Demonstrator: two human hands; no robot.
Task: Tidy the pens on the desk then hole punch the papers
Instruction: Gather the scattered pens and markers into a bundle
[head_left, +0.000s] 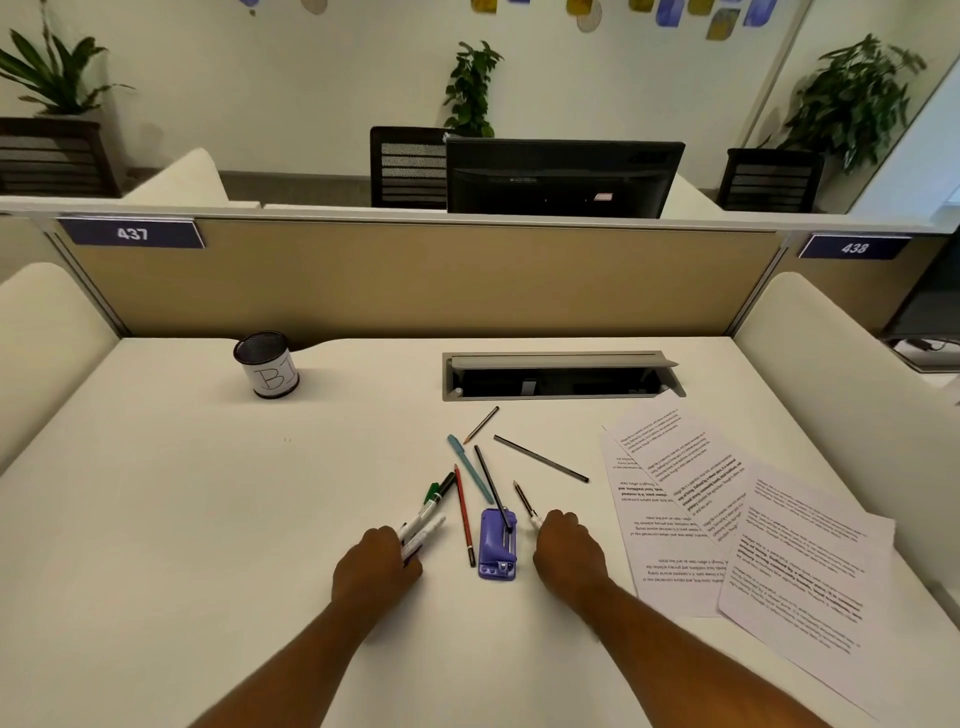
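Note:
My left hand (376, 564) is closed around a bunch of white marker pens (426, 517) with green and black caps. My right hand (566, 545) grips the end of a short pencil (523, 500). Between the hands lies a purple hole punch (497, 545), with a black pen (491, 483) resting across its top. A red pencil (464, 514), a light blue pen (470, 467), a short brown pencil (481, 425) and a long grey pencil (540, 459) lie loose on the desk. Several printed papers (727, 519) are spread at the right. A black mesh pen cup (266, 365) stands at the back left.
An open grey cable tray (561, 376) is set into the white desk (182, 519) behind the pens. A beige partition (415, 280) closes the far edge, with padded side panels left and right. A monitor and chairs stand beyond it.

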